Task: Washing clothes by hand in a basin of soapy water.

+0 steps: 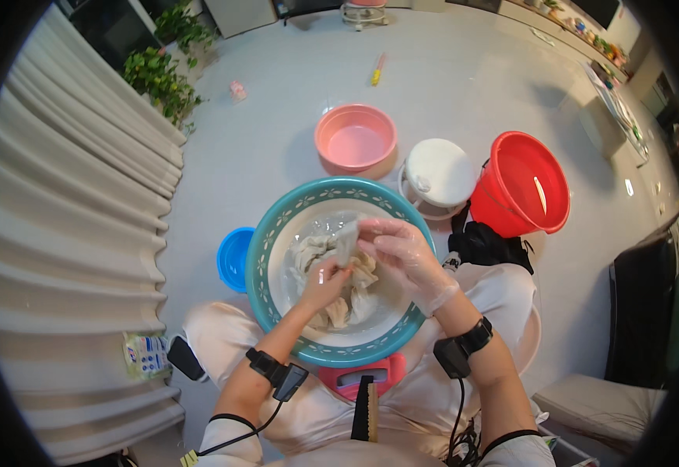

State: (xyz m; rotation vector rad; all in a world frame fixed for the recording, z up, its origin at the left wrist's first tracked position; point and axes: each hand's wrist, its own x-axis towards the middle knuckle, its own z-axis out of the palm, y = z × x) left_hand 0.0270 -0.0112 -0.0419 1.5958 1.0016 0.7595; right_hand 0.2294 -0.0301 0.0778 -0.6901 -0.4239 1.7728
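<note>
A wide basin [258,268] with a teal patterned rim and white inside stands between my legs, with water in it. Pale, crumpled wet cloth [316,251] lies in the water. My left hand [324,285] is closed on a piece of this cloth near the basin's middle. Just right of it, my right hand [403,251], in a clear plastic glove, pinches a raised part of the same cloth between thumb and fingers. The cloth is stretched up between both hands. My left fingertips are partly hidden by the cloth.
A pink basin [356,148], a white lidded bucket [438,173] and a red bucket [509,187] stand beyond the basin. At its left sits a small blue bowl [234,261]. A long curtain [82,233] hangs left; a black sofa-like block [639,303] is right.
</note>
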